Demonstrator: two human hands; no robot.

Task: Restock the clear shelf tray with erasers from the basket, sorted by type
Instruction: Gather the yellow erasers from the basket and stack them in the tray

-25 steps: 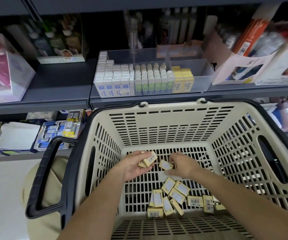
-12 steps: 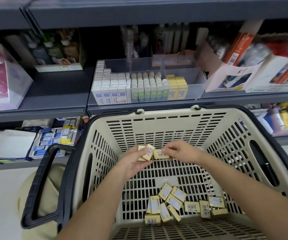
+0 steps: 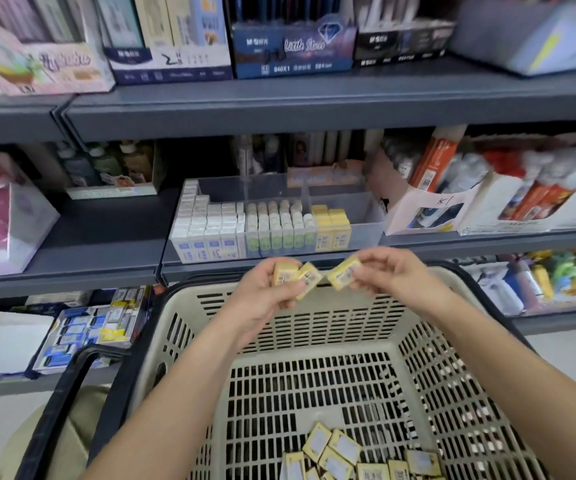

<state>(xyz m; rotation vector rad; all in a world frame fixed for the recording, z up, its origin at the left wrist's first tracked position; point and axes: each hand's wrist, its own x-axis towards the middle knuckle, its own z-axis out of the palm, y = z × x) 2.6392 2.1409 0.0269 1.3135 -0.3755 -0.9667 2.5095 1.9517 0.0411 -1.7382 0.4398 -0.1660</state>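
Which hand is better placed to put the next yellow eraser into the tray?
Probably right: the right hand pinches one yellow eraser just below the yellow row in the tray; the left hand holds two erasers, further left under the green ones.

Yellow on beige, grey behind

At centre frame the held erasers [image 3: 286, 277] are yellow with white barcode labels, like the loose erasers [image 3: 344, 447] at the bottom edge. The basket [image 3: 314, 344] is beige, slotted, with a black rim. In the clear tray [image 3: 366, 220], rows run white-and-blue, white-and-green, then yellow. The shelf [image 3: 279, 112] is dark grey.
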